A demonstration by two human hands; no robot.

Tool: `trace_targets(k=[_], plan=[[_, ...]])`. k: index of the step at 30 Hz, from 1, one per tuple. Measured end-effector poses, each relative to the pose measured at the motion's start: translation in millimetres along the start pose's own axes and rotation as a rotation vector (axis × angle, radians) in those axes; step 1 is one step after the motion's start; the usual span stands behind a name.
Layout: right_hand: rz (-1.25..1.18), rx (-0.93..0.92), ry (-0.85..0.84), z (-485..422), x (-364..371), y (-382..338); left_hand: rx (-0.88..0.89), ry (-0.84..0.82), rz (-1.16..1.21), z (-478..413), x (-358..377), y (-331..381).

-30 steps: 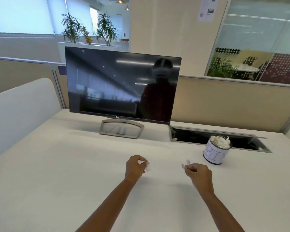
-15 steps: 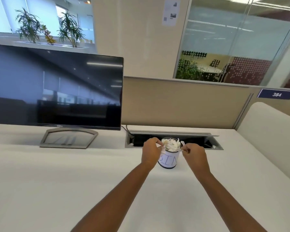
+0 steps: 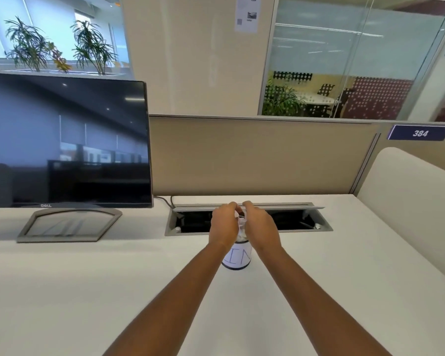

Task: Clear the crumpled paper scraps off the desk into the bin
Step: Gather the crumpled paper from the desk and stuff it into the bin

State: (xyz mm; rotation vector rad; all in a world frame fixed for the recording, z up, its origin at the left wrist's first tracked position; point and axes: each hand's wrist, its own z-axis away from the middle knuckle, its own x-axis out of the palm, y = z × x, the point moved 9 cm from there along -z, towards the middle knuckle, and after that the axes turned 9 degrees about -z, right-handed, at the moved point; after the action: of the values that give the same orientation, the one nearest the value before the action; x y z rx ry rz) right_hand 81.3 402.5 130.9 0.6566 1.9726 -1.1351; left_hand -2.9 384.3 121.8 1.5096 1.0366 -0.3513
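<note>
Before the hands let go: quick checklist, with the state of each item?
1. Both hands over the bin: ok. The left hand and right hand meet above the bin.
2. Bin upright on the desk: ok.
3. Room in the bin: not ok. Crumpled paper reaches its rim.
4. Scraps in grip: cannot tell. A paper scrap shows between the hands, but the fingers hide the hold.
5. Desk cleared: cannot tell. White bits lie in the cable tray.

Two slender bare forearms; left grip [image 3: 223,224] and right grip [image 3: 263,224] bare.
</note>
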Motion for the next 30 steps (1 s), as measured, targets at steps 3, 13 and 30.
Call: trace_targets(k=[3, 13, 30], plan=[[0.039, 0.002, -0.063, -1, 15, 5, 0.049, -0.013, -0.040, 0, 12, -3], [0.004, -0.002, -0.225, 15, 40, 13, 0.292, -0.127, -0.303, 14, 47, -11], [0.119, -0.100, -0.307, 35, 48, 25, 0.417, -0.386, -0.434, 23, 53, -17]])
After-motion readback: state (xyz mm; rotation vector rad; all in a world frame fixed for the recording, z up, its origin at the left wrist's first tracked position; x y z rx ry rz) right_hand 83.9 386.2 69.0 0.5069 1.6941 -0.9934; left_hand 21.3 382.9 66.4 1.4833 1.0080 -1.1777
